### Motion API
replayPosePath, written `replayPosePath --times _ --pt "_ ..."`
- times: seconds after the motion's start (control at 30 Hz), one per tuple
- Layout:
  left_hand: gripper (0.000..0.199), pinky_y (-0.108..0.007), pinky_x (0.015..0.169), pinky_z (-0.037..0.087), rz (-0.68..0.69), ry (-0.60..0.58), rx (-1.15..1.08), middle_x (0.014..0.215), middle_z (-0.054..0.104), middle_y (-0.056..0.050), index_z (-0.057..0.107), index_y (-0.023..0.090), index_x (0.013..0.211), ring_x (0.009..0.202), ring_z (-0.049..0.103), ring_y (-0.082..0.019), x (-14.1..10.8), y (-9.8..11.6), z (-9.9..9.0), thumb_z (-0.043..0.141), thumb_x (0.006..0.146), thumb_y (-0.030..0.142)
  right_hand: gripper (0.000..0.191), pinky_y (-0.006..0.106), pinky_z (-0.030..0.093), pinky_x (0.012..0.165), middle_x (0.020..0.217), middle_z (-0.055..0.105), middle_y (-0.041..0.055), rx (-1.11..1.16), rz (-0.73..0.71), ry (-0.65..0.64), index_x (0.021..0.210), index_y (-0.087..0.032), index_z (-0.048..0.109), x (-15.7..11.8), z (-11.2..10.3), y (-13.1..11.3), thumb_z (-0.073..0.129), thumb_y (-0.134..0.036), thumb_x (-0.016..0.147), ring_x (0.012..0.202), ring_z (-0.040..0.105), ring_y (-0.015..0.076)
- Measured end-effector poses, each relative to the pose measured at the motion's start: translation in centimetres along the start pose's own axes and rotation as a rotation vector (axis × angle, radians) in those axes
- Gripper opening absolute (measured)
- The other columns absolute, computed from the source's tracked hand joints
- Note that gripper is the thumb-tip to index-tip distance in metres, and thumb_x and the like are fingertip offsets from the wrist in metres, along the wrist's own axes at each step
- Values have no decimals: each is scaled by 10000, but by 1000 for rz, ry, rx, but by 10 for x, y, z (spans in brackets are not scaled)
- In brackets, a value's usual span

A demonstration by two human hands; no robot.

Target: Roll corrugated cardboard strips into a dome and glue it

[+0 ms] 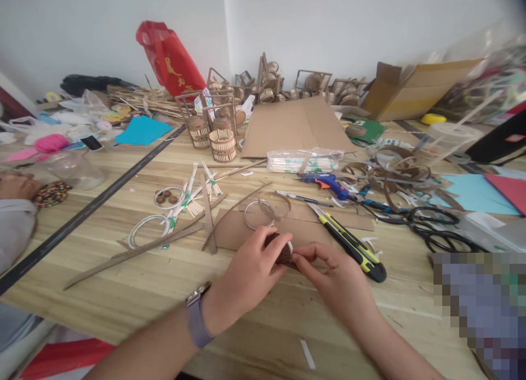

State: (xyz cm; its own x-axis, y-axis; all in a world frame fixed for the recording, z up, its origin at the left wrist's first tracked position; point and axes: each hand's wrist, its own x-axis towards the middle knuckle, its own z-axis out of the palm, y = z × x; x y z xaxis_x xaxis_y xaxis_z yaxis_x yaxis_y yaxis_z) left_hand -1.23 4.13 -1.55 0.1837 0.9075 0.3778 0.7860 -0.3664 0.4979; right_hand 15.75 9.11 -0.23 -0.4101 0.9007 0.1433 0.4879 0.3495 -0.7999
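Holds a small brown piece [283, 252] just below the centre of the frame, with the left hand [246, 265] curled over it, its fingers closed around the upper and left sides. Pinches the right-hand edge of it between thumb and forefinger of the right hand [337, 273], beside a white strip on that edge. Has both hands nearly meeting above the desk [164, 314], closed on the same piece. Wears a watch [199, 317] with a purple band on the left wrist.

Has a flat cardboard strip [232, 229] just beyond the hands, with a white ring [258, 214] lying partly on it. To the right of that, shows a yellow and black utility knife [349, 243] lying diagonally, with a pen [304, 198] and a blue glue gun [329, 184] farther up. At the right of the frame, shows black-handled scissors [435, 229] near a tangle of brown strips [394, 171].

To the left of centre, shows another ring [133, 234] and, above it, a small ring holding brown balls [168, 196], near scattered pale sticks [195, 204]. At upper centre, shows small slatted baskets [223, 146] in front of a red bag [172, 62], left of a cardboard sheet [291, 125]. At the left edge, shows another person's hand [18, 186] beside a multicoloured beaded item [52, 194].
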Motion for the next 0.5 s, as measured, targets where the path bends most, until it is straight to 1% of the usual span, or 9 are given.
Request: replayPosePath --times 0.1,0.37,0.5 --pt "581 -443 907 539 0 3 0 1182 504 -99 439 259 1268 1109 580 -279 0 -1 1 641 782 15 197 300 480 592 686 751 15 0 -11 -7 706 -241 707 0 0 0 579 -360 796 618 660 208" --pt "572 -437 908 541 -15 -7 -7 1176 506 -104 458 241 1259 1109 582 -280 0 1 0 654 770 16 212 300 464 594 679 735 16 -17 2 -24 707 -231 701 0 0 1 556 -349 806 625 650 205" --pt "568 -434 900 544 -10 -3 -5 1173 512 -102 462 243 1261 1093 588 -274 -1 0 1 644 772 19 193 299 459 587 655 716 15 -68 -34 9 705 -235 698 0 0 1 553 -328 791 624 638 207"
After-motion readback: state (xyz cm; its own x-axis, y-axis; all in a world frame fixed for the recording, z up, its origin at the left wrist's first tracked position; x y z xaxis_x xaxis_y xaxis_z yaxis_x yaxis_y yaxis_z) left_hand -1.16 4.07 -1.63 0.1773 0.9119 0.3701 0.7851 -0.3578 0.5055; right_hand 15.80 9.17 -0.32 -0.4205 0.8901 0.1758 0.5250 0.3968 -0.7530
